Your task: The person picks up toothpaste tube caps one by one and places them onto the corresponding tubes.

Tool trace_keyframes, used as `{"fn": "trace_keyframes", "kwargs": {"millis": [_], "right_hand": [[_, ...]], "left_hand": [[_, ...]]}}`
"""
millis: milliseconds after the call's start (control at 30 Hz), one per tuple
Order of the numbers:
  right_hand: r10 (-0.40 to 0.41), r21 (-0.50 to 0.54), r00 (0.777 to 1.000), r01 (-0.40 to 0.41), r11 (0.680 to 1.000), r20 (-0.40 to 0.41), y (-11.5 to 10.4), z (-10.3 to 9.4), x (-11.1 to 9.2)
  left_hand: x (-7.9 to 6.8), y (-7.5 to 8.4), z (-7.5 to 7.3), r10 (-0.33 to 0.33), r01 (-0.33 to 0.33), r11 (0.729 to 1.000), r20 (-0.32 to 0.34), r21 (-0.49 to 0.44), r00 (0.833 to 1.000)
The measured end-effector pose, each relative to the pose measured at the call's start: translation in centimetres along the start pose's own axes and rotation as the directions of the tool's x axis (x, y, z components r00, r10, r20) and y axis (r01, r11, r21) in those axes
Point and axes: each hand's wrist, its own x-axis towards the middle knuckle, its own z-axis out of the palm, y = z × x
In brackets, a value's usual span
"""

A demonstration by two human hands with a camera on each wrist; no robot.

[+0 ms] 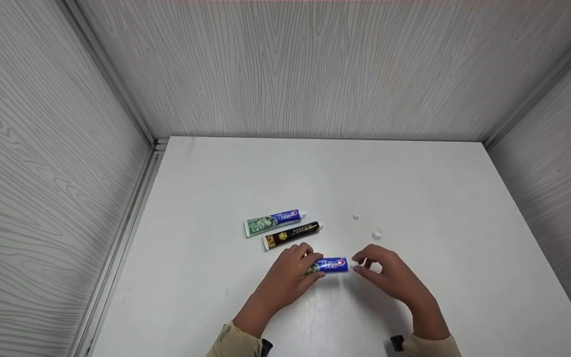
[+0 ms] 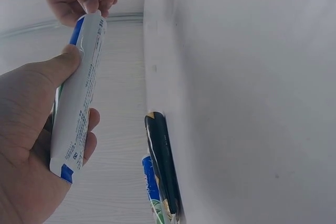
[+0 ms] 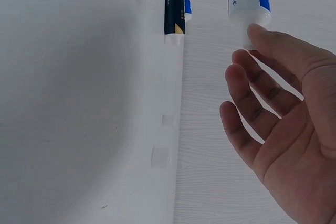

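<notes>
My left hand (image 1: 293, 272) grips a blue and green toothpaste tube (image 1: 333, 265) above the white table, thumb on one side and fingers on the other. The tube's plain white back (image 2: 80, 95) with small print faces the left wrist view. My right hand (image 1: 387, 272) pinches the narrow white tip (image 3: 247, 36) of that tube between thumb and index finger. Its other fingers (image 3: 252, 108) are loosely bent and touch nothing. Whether the tip is a small cap or the bare nozzle, I cannot tell.
Beyond the left hand, another blue and green toothpaste tube (image 1: 273, 222) and a black toothpaste tube (image 1: 291, 235) lie side by side. A small white cap (image 1: 356, 216) and a larger whitish cap (image 1: 377, 233) lie beyond the right hand. Wood-grain panels (image 1: 295, 69) wall the table (image 1: 206, 173).
</notes>
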Motion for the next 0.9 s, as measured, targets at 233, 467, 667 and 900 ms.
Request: {"fn": "trace_keyframes", "kwargs": {"millis": [233,467,667,900], "right_hand": [[-0.005,-0.011,1.0,0.005,1.0,0.008,0.19,0.03,-0.03],[0.019,-0.016,1.0,-0.019,1.0,0.018,0.2,0.16,-0.05],[-0.003,0.001,1.0,0.003,1.0,0.011,0.09,0.18,0.03],[-0.006,0.02,1.0,0.006,1.0,-0.006,-0.02,0.31,0.07]], "left_hand": [[-0.02,-0.04,0.01,0.013,-0.013,1.0,-0.005,0.006,1.0],[-0.01,0.06,0.02,0.004,-0.004,1.0,0.001,-0.013,1.0],[-0.1,-0.01,0.02,0.004,-0.004,1.0,-0.005,-0.02,1.0],[-0.08,0.04,0.0,-0.005,0.005,0.999,0.003,-0.033,1.0]]}}
